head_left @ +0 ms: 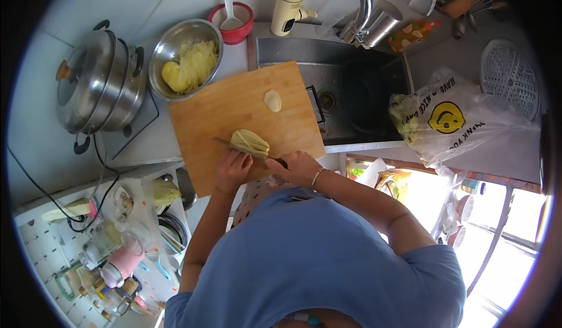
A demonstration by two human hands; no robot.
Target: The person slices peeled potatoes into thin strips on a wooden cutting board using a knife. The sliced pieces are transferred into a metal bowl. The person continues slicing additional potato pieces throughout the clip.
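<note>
A peeled potato (252, 141), cut into thin slices, lies on the wooden cutting board (234, 108) near its front edge. Across its near side runs the blade of a kitchen knife (223, 143). My right hand (297, 168) is closed around the knife's dark handle. The fingers of my left hand (233, 167) are bent and pressed together against the potato, just on the near side of the blade; they hide what lies under them. Farther back on the board rests a separate pale potato piece (273, 100).
A steel bowl (157, 70) of potato shreds stands beyond the board's left corner, beside a red bowl (239, 34) with a white spoon. The sink (374, 73) adjoins the board's right side. A steamer pot (96, 85) is far left; a plastic bag (474, 114) lies right.
</note>
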